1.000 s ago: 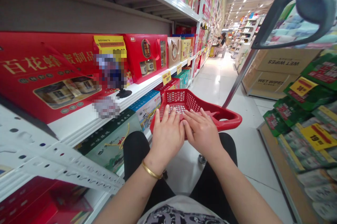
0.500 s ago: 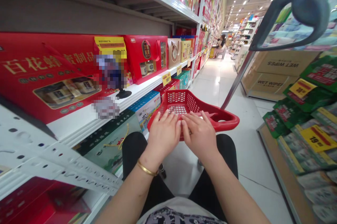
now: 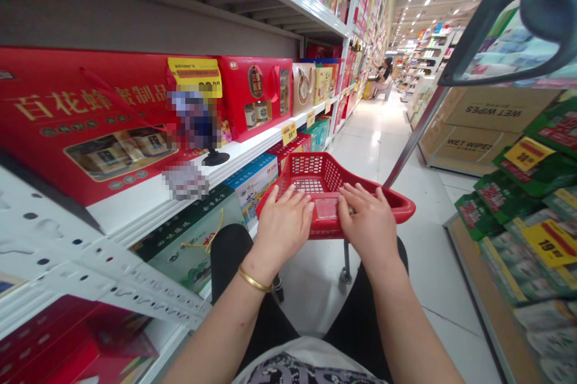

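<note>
**Resting on a red cart basket (image 3: 311,170)**

The left hand (image 3: 283,225), with a gold bangle (image 3: 253,279), and the right hand (image 3: 367,219) lie palms down on the basket's near rim, each grip open, the two just apart. Left of the basket, red gift boxes (image 3: 252,95) sit on a white shelf (image 3: 148,210); right of it, farther off, stand wet wipes cartons (image 3: 478,143).
</note>
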A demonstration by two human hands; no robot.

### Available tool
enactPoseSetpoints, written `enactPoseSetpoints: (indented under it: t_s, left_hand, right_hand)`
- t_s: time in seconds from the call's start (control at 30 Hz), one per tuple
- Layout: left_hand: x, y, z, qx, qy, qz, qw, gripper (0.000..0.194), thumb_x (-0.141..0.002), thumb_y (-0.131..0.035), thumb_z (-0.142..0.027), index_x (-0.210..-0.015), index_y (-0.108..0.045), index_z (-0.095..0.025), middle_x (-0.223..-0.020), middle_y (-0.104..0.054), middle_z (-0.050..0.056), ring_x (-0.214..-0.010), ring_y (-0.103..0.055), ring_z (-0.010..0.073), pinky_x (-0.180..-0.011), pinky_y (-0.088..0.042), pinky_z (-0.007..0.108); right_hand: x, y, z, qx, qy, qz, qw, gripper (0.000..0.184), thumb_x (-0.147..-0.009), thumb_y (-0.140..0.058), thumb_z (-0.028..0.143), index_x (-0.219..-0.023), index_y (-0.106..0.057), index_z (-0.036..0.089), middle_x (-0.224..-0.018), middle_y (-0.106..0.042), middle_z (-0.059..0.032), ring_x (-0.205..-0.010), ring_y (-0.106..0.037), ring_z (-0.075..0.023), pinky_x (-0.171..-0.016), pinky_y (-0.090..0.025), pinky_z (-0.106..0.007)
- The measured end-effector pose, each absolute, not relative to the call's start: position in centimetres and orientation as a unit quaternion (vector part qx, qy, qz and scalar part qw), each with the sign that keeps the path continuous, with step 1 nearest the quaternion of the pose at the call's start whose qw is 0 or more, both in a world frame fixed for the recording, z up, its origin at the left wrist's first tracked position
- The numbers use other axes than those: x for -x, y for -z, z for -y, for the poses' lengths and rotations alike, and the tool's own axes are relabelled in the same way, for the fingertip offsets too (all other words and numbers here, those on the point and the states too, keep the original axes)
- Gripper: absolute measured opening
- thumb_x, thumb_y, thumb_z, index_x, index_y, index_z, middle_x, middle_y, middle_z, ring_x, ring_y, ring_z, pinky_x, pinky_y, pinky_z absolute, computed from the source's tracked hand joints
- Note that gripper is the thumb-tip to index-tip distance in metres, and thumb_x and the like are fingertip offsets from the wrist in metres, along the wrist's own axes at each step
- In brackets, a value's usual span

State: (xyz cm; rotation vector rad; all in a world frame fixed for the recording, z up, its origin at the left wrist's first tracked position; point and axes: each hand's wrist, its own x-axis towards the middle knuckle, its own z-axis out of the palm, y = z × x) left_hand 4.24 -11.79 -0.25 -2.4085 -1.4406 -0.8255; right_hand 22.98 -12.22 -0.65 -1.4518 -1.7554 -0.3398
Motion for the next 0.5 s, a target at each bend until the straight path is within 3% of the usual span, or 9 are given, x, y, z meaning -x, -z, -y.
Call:
enactPoseSetpoints:
  t_s: [0.17, 0.3, 0.5]
  left_hand:
    - [-3.8, 0.0, 11.8, 0.823, 0.259, 0.491, 0.119, 0.044, -0.108, -0.034, -0.029, -0.129, -0.071, -0.016, -0.135, -0.069, 0.009, -0.136, -0.057, 0.0305, -0.123, -0.029, 0.057]
    - [-4.1, 0.0, 11.9, 0.819, 0.264, 0.497, 0.113, 0.043, -0.109, -0.035, -0.031, -0.131, -0.070, -0.018, -0.136, -0.069, 0.008, -0.136, -0.057, 0.0296, -0.122, -0.030, 0.056]
    - [-5.1, 0.2, 11.9, 0.814, 0.280, 0.496, 0.113, 0.042, -0.108, -0.036, -0.031, -0.129, -0.071, -0.020, -0.137, -0.069, 0.007, -0.136, -0.058, 0.0289, -0.122, -0.031, 0.055]
  right_hand:
    - [-19.3, -0.3, 12.9, 0.521, 0.096, 0.768, 0.361, 0.029, -0.100, -0.051, 0.026, -0.116, -0.075, 0.024, -0.129, -0.072, -0.0055, -0.128, -0.064, -0.0257, -0.125, -0.025, -0.056]
    - [-23.3, -0.2, 12.2, 0.593, 0.094, 0.712, 0.364, 0.030, -0.101, -0.049, 0.028, -0.117, -0.074, 0.026, -0.128, -0.073, -0.0060, -0.126, -0.065, -0.0301, -0.122, -0.016, -0.070]
    - [-24.8, -1.0, 10.6, 0.648, 0.071, 0.695, 0.305, 0.030, -0.098, -0.049, 0.026, -0.111, -0.076, 0.022, -0.128, -0.072, -0.0112, -0.127, -0.064, -0.0344, -0.115, -0.027, -0.073]
